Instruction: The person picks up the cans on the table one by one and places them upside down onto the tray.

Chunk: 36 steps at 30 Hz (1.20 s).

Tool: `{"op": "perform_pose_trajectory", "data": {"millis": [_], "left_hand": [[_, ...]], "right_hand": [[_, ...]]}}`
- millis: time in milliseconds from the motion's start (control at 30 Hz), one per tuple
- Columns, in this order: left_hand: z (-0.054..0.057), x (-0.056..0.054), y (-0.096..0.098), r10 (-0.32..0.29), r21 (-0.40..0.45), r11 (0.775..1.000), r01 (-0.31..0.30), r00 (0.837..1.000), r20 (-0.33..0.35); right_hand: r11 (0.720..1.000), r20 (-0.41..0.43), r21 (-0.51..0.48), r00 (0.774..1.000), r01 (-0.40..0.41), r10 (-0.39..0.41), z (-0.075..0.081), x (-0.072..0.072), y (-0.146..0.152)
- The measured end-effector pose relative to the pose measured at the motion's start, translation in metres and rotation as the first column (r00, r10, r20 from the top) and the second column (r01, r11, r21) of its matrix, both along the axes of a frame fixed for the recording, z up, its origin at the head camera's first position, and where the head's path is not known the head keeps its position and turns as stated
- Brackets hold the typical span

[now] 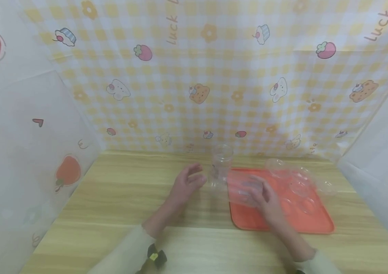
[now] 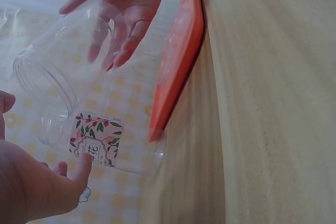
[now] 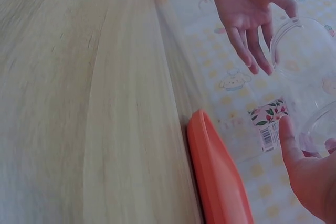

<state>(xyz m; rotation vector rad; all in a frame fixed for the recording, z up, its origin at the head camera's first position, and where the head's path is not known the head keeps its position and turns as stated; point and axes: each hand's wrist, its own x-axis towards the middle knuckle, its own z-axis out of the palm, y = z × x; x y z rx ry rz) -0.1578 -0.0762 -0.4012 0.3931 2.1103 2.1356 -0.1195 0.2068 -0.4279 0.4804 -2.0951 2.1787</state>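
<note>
My right hand grips a clear plastic jar by its base end, tilted on its side with its threaded mouth pointing left. Slightly blurred in the head view, it hangs above the left part of the tray. A second clear jar stands upright on the table, with a pink floral label on its side. To the left of both jars, my left hand is raised, fingers loosely spread, holding nothing. In the right wrist view the held jar has its mouth close to the left fingers.
An orange-red tray lies on the right side of the wooden table. Several clear round pieces rest on it and past its right edge. Behind the table hangs a yellow checked cloth.
</note>
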Motion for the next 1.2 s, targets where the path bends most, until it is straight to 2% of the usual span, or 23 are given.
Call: {"op": "perform_pose_trajectory", "data": {"millis": [267, 467, 600, 833, 1200], "left_hand": [[0.004, -0.005, 0.002, 0.026, -0.047, 0.998, -0.029, 0.998, -0.053], [0.008, -0.009, 0.004, 0.036, -0.057, 0.998, -0.037, 0.999, -0.019], [0.011, -0.013, 0.004, 0.031, -0.073, 0.997, -0.034, 0.999, -0.034], [0.017, -0.018, 0.004, 0.03, -0.076, 0.996, -0.036, 0.997, -0.069], [0.017, -0.023, 0.004, 0.012, -0.069, 0.997, -0.017, 0.997, -0.074]], "right_hand": [[1.0, -0.022, 0.015, 1.0, 0.012, -0.011, 0.004, 0.002, 0.007], [0.996, -0.018, 0.076, 0.999, 0.037, -0.035, 0.01, 0.004, 0.01], [0.995, -0.045, 0.094, 0.999, 0.029, -0.025, 0.013, 0.005, 0.011], [0.998, -0.085, 0.063, 0.996, -0.015, 0.02, 0.018, 0.004, 0.014], [0.998, -0.112, 0.044, 0.992, -0.045, 0.05, 0.024, 0.004, 0.02]]}}
